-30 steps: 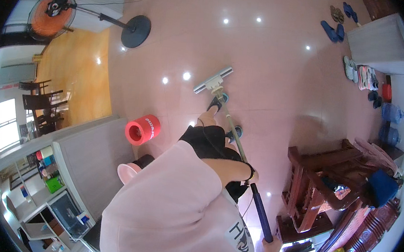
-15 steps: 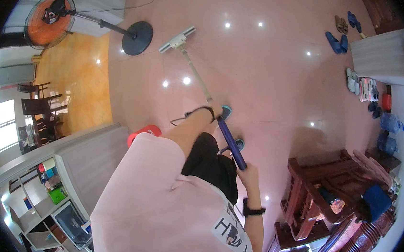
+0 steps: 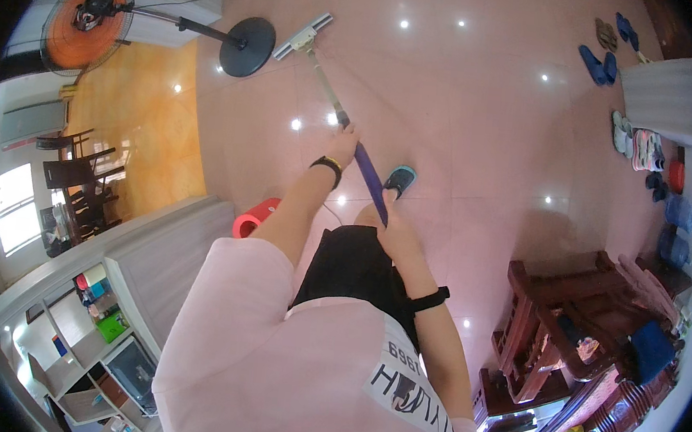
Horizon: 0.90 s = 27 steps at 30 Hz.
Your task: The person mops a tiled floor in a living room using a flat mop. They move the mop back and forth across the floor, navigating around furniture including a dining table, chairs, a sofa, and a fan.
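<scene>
A long-handled mop [image 3: 322, 78] slants across the tiled floor in front of me. Its wide pale head [image 3: 304, 38] lies on the floor beside the round black base of a standing fan [image 3: 247, 47], with a small gap between them. My left hand [image 3: 341, 146] is wrapped round the pole where the pale shaft meets the purple grip. Lower down, my right hand [image 3: 397, 229] closes round the near end of the purple grip [image 3: 371, 184]. The very end of the handle is hidden by that hand.
A red cylindrical object [image 3: 255, 216] stands by my left forearm, next to a low partition [image 3: 171, 242]. Dark carved wooden furniture [image 3: 551, 316] is on the right. Slippers [image 3: 596, 67] and other shoes line the far right, near water bottles [image 3: 679, 214]. A cord crosses the far floor.
Both hands have pushed forward and left along with the mop. Its head now sits closer to the fan base. The view has shifted slightly.
</scene>
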Each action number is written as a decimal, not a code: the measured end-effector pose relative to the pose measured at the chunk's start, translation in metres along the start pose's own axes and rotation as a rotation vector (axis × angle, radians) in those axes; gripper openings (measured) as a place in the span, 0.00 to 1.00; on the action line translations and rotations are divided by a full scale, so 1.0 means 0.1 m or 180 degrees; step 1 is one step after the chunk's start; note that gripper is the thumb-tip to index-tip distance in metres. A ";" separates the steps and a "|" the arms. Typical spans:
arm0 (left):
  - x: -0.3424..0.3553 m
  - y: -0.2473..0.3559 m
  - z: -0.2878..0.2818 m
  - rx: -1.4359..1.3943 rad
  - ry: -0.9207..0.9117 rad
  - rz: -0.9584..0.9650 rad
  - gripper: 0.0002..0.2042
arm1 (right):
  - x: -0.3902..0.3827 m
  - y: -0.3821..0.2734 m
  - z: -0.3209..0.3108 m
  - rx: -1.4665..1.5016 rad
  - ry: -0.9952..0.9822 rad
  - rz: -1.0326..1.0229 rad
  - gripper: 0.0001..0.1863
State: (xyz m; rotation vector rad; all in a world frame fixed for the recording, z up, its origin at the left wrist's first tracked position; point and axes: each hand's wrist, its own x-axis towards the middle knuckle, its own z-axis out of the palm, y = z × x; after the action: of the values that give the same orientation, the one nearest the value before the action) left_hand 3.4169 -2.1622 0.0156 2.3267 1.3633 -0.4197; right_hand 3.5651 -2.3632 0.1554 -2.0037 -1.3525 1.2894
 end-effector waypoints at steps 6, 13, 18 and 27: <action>-0.17 0.31 0.49 0.0035 -0.0130 -0.0280 0.12 | -0.50 0.15 -0.24 -0.0162 -0.0291 0.0334 0.37; -1.28 1.30 0.77 0.1131 -0.0444 0.0418 0.19 | -1.92 1.05 0.11 -0.0182 0.0442 -0.0202 0.33; -2.14 2.00 1.90 0.1275 -0.0014 0.1369 0.09 | -3.62 1.70 0.14 -0.0006 0.0298 0.0485 0.33; -4.53 4.19 3.41 0.0842 -0.2935 0.4779 0.07 | -7.23 1.79 0.14 0.0112 0.0331 0.2582 0.29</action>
State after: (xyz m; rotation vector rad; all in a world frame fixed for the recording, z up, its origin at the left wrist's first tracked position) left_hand 3.5514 -2.8545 0.0046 2.1161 -0.8877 -0.9235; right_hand 3.5672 -3.0804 0.3553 -2.6632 -0.4392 1.4536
